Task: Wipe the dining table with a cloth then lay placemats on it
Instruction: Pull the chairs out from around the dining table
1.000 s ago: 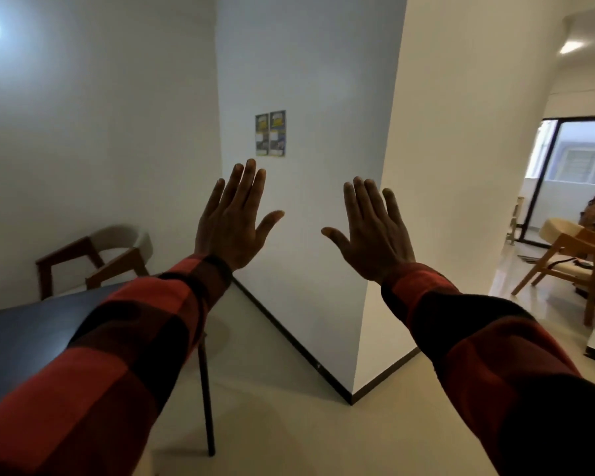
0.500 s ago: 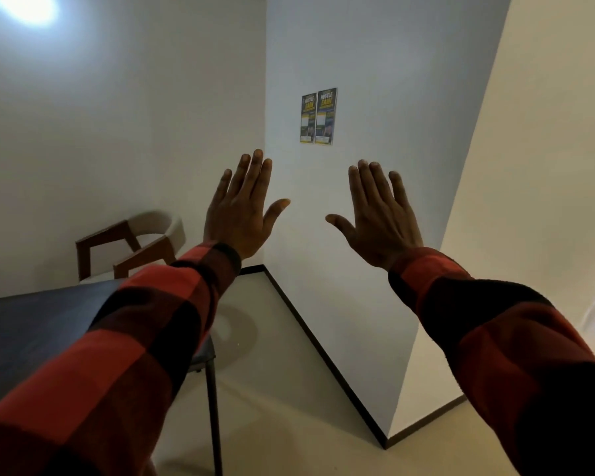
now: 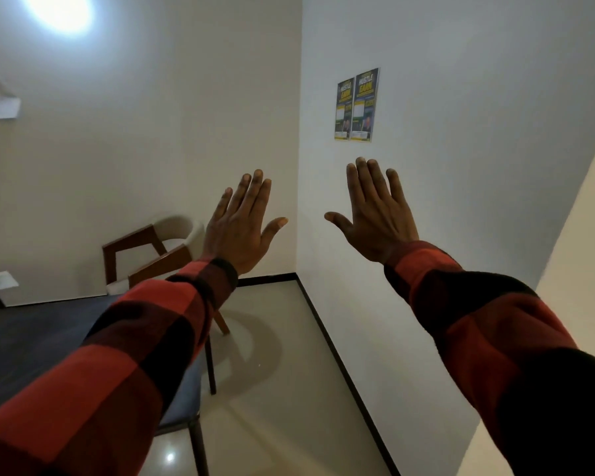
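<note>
So right now both hands are up in the air with nothing in them: left hand [image 3: 241,223] and right hand [image 3: 375,214] are spread flat, fingers splayed wide, backs toward the camera, side by side but well apart. The dark table [image 3: 38,341] sits below and to the left of the left hand, mostly under that forearm, with a wooden chair [image 3: 152,249] just beyond it, near the left wrist. No cloth or placemats anywhere in view, so I can't tell where they're kept. My guess is nothing on the task has started yet. For handling: a wipe cloth should be light and floppy, so bunch it into the palm and press flat. Placemats are probably thin and a bit bendy, so I'd pinch them at opposite edges with both hands. The tabletop looks smooth, so mats could slide a little.
</note>
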